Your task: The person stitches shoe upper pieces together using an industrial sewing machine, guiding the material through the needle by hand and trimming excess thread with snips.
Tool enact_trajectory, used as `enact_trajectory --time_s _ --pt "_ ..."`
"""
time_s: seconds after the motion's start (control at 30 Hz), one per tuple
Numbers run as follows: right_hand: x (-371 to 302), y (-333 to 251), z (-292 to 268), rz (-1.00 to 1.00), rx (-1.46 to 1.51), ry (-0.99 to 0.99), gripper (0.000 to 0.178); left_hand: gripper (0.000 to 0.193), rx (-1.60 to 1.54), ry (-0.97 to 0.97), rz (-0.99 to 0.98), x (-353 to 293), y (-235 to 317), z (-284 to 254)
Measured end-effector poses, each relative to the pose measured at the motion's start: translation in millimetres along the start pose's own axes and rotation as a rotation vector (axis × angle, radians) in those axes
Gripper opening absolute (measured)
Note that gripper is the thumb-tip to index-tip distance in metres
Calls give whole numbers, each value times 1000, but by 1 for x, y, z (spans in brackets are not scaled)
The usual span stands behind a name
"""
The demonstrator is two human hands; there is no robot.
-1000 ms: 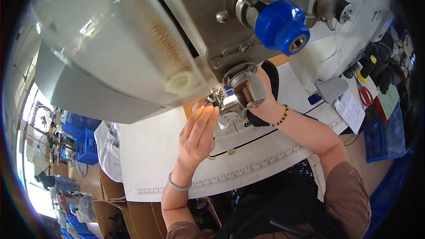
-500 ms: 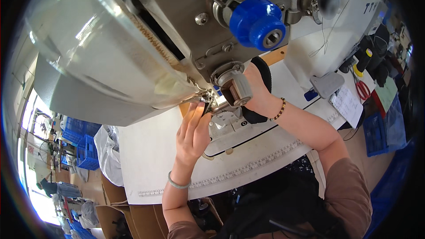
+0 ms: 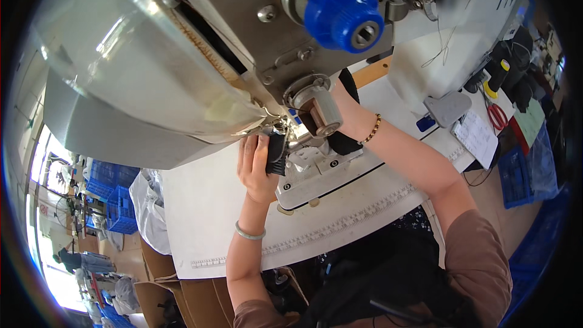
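Note:
Under the head of a sewing machine point(image 3: 243, 36), my left hand point(image 3: 256, 173) grips the end of a black ribbed piece of material point(image 3: 277, 155). Its fingers point up toward the lit needle area point(image 3: 282, 124), close to the presser foot. My right hand point(image 3: 347, 109) is on the far side of the metal thread-tension part point(image 3: 319, 112), against a curved black piece point(image 3: 345, 144). Its fingers are hidden behind the machine. Whether both black parts belong to one piece cannot be made out.
A large blue knob point(image 3: 346, 17) juts from the machine head. A ruler strip point(image 3: 340, 226) runs along the white table's near edge. Red scissors point(image 3: 497, 116), a written sheet point(image 3: 475, 140) and a grey flat part point(image 3: 448, 109) lie right. Blue crates point(image 3: 122, 209) stand left.
My left hand has drawn slightly down and left, and more of the black ribbed piece shows beside its fingers. My right hand has shifted a little left. The view has tilted slightly.

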State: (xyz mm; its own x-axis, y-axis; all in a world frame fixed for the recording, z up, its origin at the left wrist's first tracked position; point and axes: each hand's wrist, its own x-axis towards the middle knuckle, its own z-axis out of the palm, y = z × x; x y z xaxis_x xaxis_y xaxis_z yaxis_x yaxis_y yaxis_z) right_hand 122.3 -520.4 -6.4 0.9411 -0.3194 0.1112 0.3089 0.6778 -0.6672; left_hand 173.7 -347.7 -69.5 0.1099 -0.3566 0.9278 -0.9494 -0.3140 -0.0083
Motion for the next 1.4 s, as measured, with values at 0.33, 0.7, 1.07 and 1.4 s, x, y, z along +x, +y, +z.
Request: enact_trajectory --time_s 0.33,0.7,1.07,1.4 --pt "-12 0 0 10 82 76 31 40 -78 -24 -92 -1 0 6" --pt "23 -13 -22 -199 -125 -421 34 62 10 36 9 -25 -30 15" --pt "31 0 -34 -405 -1217 -281 25 57 304 -579 -81 65 68 -90" --pt "-92 2 -12 117 -744 -187 31 49 325 -349 24 32 47 -67"
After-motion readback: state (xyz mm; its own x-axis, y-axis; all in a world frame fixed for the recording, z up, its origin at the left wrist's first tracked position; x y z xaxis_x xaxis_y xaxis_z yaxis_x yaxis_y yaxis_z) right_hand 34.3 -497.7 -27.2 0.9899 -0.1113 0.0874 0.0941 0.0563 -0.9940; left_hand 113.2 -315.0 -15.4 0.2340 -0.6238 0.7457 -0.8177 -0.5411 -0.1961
